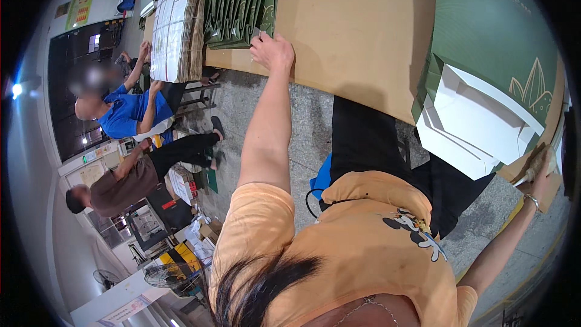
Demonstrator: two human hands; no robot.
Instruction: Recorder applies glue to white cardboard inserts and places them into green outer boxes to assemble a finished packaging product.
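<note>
Stretches the left arm forward, almost straight, and puts the left hand [272, 53] at the near right corner of the row of green folded bags [239, 3]. Bends the fingers there and touches the edge; cannot tell a firm pinch from a light touch. Extends the right arm far out to the right side, with a bracelet [531, 201] at the wrist, and closes the right hand [546, 166] around a pale bottle [532, 168] with thin nozzle. Keeps both hands wide apart from each other.

Works at a brown table [351, 24], above a grey speckled floor [308, 112]. At the left of the folded bags, a thick white and brown stack [177, 24]. Farther left in the room, a co-worker in blue shirt [136, 112] with hands at this stack, another person in brown shirt [121, 184], and a fan [172, 275].

On the table's right part, near the bottle, a large green bag [484, 30], lying flat, long axis from the far side toward the body, with white flaps [478, 118] opened at the near end. In the row, long folds also pointing away from the body, side by side from left to right.
</note>
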